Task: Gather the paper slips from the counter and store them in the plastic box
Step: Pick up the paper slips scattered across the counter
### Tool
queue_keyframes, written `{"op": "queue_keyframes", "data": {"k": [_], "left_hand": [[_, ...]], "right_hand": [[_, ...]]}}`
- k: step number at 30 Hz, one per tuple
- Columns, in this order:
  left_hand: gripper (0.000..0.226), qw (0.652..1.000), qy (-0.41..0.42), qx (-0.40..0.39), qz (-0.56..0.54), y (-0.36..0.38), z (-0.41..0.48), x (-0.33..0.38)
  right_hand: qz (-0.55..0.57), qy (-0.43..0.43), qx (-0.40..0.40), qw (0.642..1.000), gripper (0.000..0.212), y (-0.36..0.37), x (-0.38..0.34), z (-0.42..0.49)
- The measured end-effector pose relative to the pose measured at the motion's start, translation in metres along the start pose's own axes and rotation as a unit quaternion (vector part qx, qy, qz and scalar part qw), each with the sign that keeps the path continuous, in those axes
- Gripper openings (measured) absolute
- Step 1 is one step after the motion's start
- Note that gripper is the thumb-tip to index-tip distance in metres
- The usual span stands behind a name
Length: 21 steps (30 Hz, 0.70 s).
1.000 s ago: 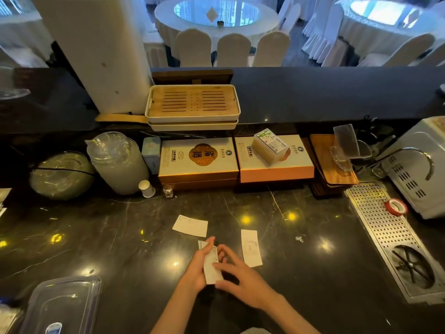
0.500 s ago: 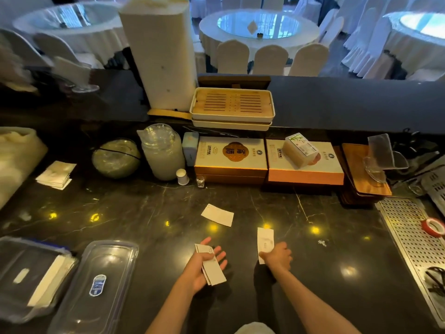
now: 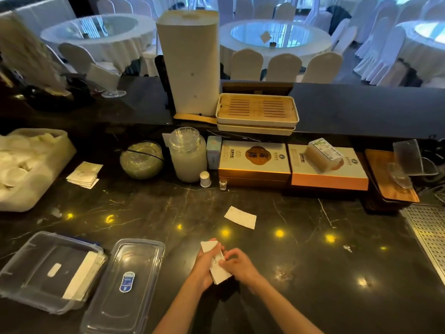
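My left hand (image 3: 203,268) holds a small stack of white paper slips (image 3: 218,263) low in the middle of the dark counter. My right hand (image 3: 237,263) presses on the same stack from the right, fingers curled on it. One loose slip (image 3: 240,217) lies flat on the counter beyond the hands. A clear plastic box (image 3: 45,271) stands open at the lower left with white slips against its right wall. Its clear lid (image 3: 125,283), with a blue label, lies beside it on the right.
A pile of folded papers (image 3: 84,174) lies at the left, next to a white tub (image 3: 31,165). Along the back stand a bowl (image 3: 142,160), a glass jar (image 3: 187,154), two flat gift boxes (image 3: 255,162) and wooden boards (image 3: 390,177). A perforated metal drain (image 3: 431,232) runs along the right.
My right hand picked the slip up from the counter on the right and brought it onto the stack in my left hand. The view shifted left, showing more of the box.
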<state>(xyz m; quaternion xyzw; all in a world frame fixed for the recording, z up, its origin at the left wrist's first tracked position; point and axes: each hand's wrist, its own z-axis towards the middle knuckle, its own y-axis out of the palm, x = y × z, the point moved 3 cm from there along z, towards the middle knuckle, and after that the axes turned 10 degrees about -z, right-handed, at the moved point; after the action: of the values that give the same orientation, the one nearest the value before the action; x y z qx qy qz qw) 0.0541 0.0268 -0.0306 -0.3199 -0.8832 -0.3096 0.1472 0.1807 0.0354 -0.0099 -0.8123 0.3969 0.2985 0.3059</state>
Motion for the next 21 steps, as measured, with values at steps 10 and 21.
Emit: {"op": "queue_keyframes", "data": {"k": [10, 21], "left_hand": [[0.046, 0.999, -0.027, -0.036, -0.020, -0.039, 0.029, 0.052], [0.038, 0.995, -0.061, -0.011, -0.075, -0.069, 0.061, 0.095]], "right_hand": [[-0.303, 0.019, 0.218, 0.927, 0.021, -0.065, -0.065, 0.069], [-0.436, 0.115, 0.220, 0.865, 0.052, -0.062, -0.047, 0.122]]}}
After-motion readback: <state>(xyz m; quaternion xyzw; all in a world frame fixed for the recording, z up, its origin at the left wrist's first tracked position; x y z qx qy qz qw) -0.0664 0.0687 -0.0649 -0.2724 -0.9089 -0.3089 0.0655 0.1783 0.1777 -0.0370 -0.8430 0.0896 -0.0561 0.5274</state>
